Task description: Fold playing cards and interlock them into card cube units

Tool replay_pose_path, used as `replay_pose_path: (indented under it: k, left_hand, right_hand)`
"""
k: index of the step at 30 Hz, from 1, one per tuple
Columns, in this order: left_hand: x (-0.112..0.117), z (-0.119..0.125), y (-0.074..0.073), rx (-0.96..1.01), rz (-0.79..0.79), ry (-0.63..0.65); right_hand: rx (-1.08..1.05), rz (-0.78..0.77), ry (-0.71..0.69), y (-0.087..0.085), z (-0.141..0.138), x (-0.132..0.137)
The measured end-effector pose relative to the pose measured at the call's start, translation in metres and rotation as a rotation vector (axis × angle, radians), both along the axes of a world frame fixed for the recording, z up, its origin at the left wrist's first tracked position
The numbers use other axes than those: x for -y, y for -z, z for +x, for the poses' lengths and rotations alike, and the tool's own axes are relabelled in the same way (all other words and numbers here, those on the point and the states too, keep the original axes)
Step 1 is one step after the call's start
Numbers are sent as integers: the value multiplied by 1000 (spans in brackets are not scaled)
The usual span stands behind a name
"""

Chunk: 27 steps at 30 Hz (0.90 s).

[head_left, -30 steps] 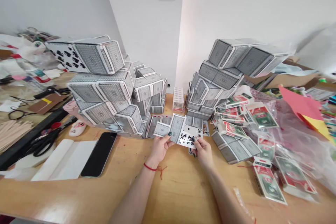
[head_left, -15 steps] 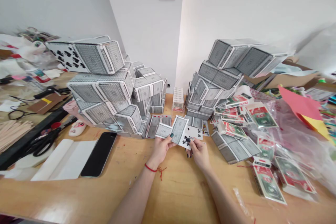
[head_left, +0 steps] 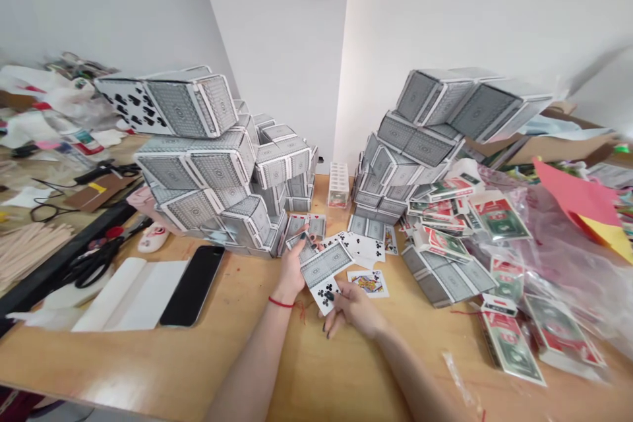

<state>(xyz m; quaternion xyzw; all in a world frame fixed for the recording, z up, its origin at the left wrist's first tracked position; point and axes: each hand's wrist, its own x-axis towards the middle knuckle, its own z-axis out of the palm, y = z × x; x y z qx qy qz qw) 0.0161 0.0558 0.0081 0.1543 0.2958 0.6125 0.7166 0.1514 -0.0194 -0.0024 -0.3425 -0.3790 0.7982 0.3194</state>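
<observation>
In my left hand is a grey-backed card piece, apparently made of joined playing cards, its parts at angles to each other. My right hand, thumb on top, pinches a clubs card at the near end of that piece. Whether the clubs card is joined to it I cannot tell. Close by the right fingers, a face card lies face up on the table. Several clubs cards are spread just beyond the hands.
Stepped stacks of card-built blocks rise on the left and right. A loose card block and red-green card boxes lie at right. Left are a phone, white paper and scissors.
The held card piece has turned and come lower, its clubs end now pointing toward me. My right hand has moved down and slightly left. The face card on the table is now uncovered.
</observation>
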Motion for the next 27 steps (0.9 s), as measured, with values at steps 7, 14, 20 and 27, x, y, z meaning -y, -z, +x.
replay_pose_path:
  k: [7, 14, 20, 27]
  left_hand:
    - [-2, 7, -2, -45, -12, 10]
    - [3, 11, -4, -42, 7, 52]
    - [3, 10, -6, 0, -23, 73]
    - [5, 14, -3, -77, -2, 98]
  right_hand:
    - [87, -10, 157, 11, -11, 3]
    - [77, -7, 222, 9, -13, 3]
    - [40, -8, 300, 5, -14, 1]
    - [44, -1, 338, 9, -16, 1]
